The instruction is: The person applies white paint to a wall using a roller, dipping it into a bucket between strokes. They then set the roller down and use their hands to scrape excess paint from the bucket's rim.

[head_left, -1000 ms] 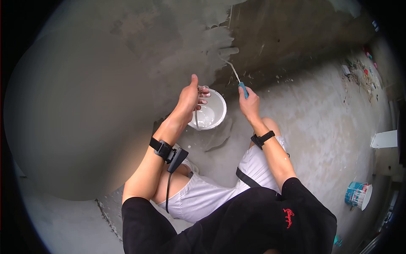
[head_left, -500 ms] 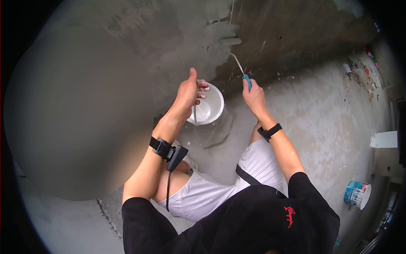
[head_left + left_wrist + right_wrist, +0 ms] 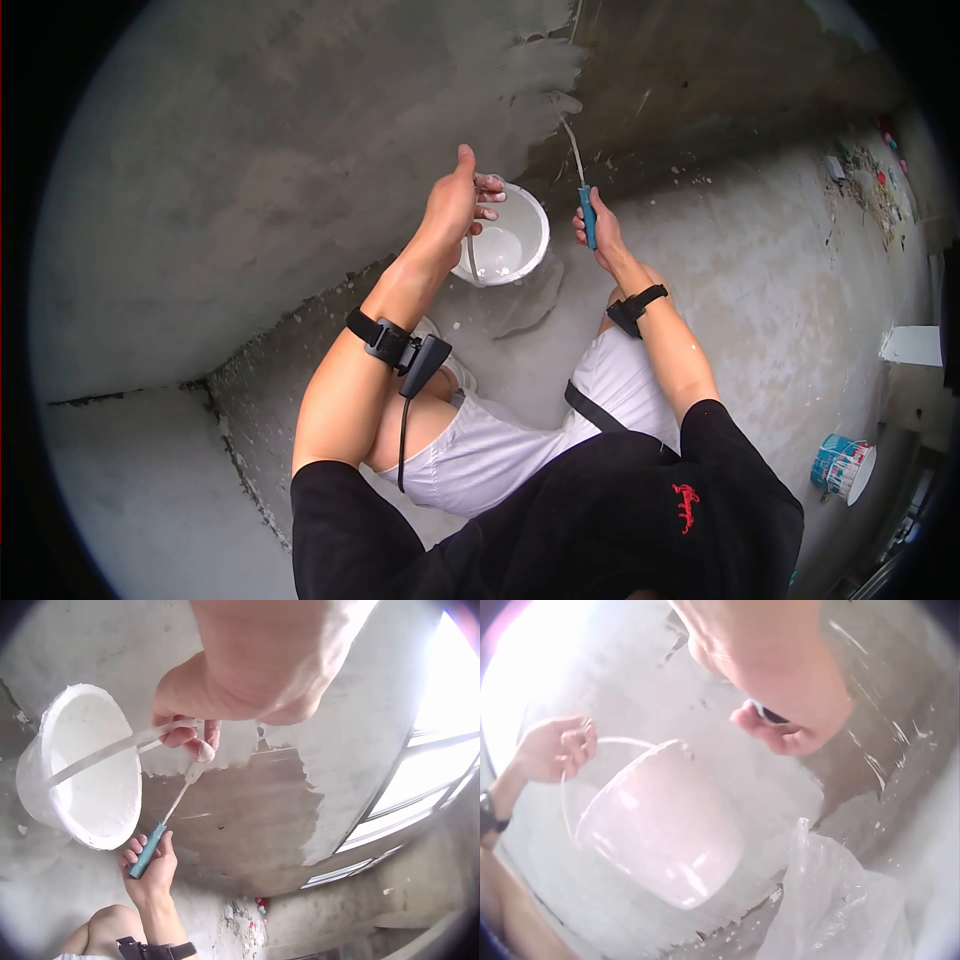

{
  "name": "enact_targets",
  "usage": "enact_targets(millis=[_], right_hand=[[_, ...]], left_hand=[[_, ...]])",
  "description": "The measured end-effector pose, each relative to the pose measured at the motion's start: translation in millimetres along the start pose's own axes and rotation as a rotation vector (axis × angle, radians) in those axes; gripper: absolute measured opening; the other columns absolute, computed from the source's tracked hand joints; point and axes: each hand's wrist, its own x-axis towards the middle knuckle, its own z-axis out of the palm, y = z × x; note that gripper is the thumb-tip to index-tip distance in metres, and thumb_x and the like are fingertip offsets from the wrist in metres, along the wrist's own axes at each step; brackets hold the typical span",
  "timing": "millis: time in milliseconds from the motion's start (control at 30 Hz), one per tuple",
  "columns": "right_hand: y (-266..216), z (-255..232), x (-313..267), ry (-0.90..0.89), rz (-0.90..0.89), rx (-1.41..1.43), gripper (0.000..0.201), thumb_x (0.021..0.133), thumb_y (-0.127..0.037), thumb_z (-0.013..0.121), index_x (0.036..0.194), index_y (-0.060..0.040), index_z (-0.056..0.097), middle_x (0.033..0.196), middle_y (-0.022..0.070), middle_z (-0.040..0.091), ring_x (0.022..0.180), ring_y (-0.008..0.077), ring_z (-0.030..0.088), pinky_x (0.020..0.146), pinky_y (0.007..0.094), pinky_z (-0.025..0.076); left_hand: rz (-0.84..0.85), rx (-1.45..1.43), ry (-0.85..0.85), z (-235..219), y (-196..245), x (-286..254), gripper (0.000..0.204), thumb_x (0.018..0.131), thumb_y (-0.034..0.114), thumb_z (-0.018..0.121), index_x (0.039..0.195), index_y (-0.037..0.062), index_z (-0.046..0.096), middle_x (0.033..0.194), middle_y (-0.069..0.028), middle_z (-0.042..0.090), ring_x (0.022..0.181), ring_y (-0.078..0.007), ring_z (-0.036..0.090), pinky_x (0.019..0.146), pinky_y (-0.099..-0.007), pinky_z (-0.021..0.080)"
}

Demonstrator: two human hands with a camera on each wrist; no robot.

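My left hand (image 3: 455,205) holds the wire-like bail handle (image 3: 112,754) of a white bucket (image 3: 664,825), its fingers hooked round the bail and smeared white. The bucket hangs tilted, its mouth toward me, with wet white residue inside. My right hand (image 3: 605,235) grips a paint roller by its blue handle (image 3: 587,218), to the right of the bucket. The roller's whitish rod runs up to the roller head (image 3: 568,103), which lies against the wall at the border between the light grey coat and the brown bare patch. In the right wrist view my right hand hides most of the roller.
The wall's brown uncoated area (image 3: 690,65) spreads to the right of the coat. Clear plastic (image 3: 832,907) lies near the bucket. A blue-and-white paint pail (image 3: 842,468) stands at the right, with debris (image 3: 880,190) farther back and a white board (image 3: 912,345) by the edge.
The roller head has gone a little up the wall, then slightly back down. My right hand has turned on the blue handle. The left hand keeps hold of the bucket; the head view has shifted left.
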Motion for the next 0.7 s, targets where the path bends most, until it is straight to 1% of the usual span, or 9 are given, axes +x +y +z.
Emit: enact_targets(millis=[33, 67, 133, 367, 433, 567, 633, 667, 700], right_hand=[[-8, -3, -6, -0.218, 0.21, 0.419, 0.056, 0.098, -0.061, 0.044, 0.083, -0.0082, 0.051, 0.057, 0.003, 0.049, 0.043, 0.0178, 0.041, 0.045, 0.0294, 0.036], [-12, -4, -7, -0.219, 0.217, 0.419, 0.056, 0.098, -0.061, 0.044, 0.083, -0.0082, 0.051, 0.057, 0.003, 0.049, 0.043, 0.0178, 0.041, 0.045, 0.0294, 0.036], [-16, -5, -8, -0.297, 0.219, 0.371, 0.053, 0.098, -0.062, 0.043, 0.081, -0.0125, 0.049, 0.056, -0.0042, 0.04, 0.041, 0.0071, 0.032, 0.043, 0.0235, 0.029], [17, 6, 7, -0.136, 0.195, 0.154, 0.054, 0.099, -0.06, 0.042, 0.079, -0.011, 0.05, 0.055, -0.0027, 0.042, 0.039, 0.0085, 0.032, 0.04, 0.0261, 0.029], [28, 17, 8, 0.036, 0.072, -0.07, 0.058, 0.1, -0.059, 0.041, 0.073, -0.0086, 0.05, 0.057, -0.0007, 0.046, 0.043, 0.0096, 0.04, 0.043, 0.0298, 0.033], [71, 27, 29, 0.111, -0.114, -0.183, 0.059, 0.101, -0.058, 0.04, 0.07, -0.0087, 0.049, 0.058, -0.0004, 0.046, 0.046, 0.0103, 0.041, 0.044, 0.0291, 0.032], [85, 26, 35, 0.191, -0.096, -0.434, 0.066, 0.101, -0.056, 0.038, 0.069, -0.0016, 0.055, 0.063, 0.0108, 0.058, 0.055, 0.0241, 0.055, 0.054, 0.0374, 0.041], [79, 25, 29, 0.195, -0.094, -0.436, 0.066, 0.101, -0.056, 0.038, 0.069, -0.0016, 0.055, 0.063, 0.0108, 0.058, 0.055, 0.0241, 0.055, 0.054, 0.0374, 0.041], [68, 26, 22, 0.178, -0.041, -0.498, 0.065, 0.101, -0.055, 0.036, 0.082, 0.0012, 0.061, 0.081, 0.0207, 0.062, 0.078, 0.0376, 0.056, 0.07, 0.0443, 0.043]], left_hand=[[0.001, -0.006, 0.001, -1, 0, 0, 0.065, 0.101, 0.062, 0.03, 0.095, 0.0073, 0.064, 0.088, -0.0005, 0.066, 0.065, -0.008, 0.052, 0.058, -0.0244, 0.038], [-0.006, -0.007, 0.003, -1, 0, 0, 0.065, 0.101, 0.062, 0.03, 0.095, 0.0073, 0.064, 0.088, -0.0005, 0.066, 0.065, -0.008, 0.052, 0.058, -0.0244, 0.038], [0.011, -0.001, -0.002, -1, -2, -1, 0.064, 0.101, 0.062, 0.03, 0.095, 0.0075, 0.064, 0.087, -0.0003, 0.066, 0.065, -0.0081, 0.052, 0.059, -0.0245, 0.037], [0.007, -0.006, 0.053, -6, -4, 2, 0.067, 0.1, 0.062, 0.029, 0.091, 0.0051, 0.064, 0.085, -0.0011, 0.064, 0.063, -0.01, 0.052, 0.057, -0.027, 0.035], [-0.023, 0.003, 0.036, -7, -5, 3, 0.064, 0.101, 0.061, 0.031, 0.094, 0.0078, 0.065, 0.087, -0.0002, 0.066, 0.065, -0.0082, 0.052, 0.06, -0.0249, 0.038], [-0.025, 0.021, 0.029, -5, -4, 2, 0.064, 0.101, 0.061, 0.03, 0.094, 0.0082, 0.065, 0.087, 0.0001, 0.066, 0.066, -0.008, 0.052, 0.06, -0.0248, 0.038], [-0.029, 0.015, 0.023, -3, -5, 3, 0.064, 0.101, 0.061, 0.03, 0.094, 0.0083, 0.065, 0.087, 0.0001, 0.066, 0.067, -0.008, 0.052, 0.061, -0.0245, 0.037], [-0.03, 0.014, 0.018, -2, -6, 3, 0.064, 0.101, 0.061, 0.03, 0.094, 0.0083, 0.065, 0.087, 0.0001, 0.066, 0.067, -0.008, 0.052, 0.061, -0.0245, 0.037], [-0.034, 0.018, 0.014, -2, -5, 3, 0.064, 0.101, 0.061, 0.03, 0.094, 0.0084, 0.065, 0.087, 0.0002, 0.066, 0.067, -0.008, 0.052, 0.061, -0.0244, 0.038]])
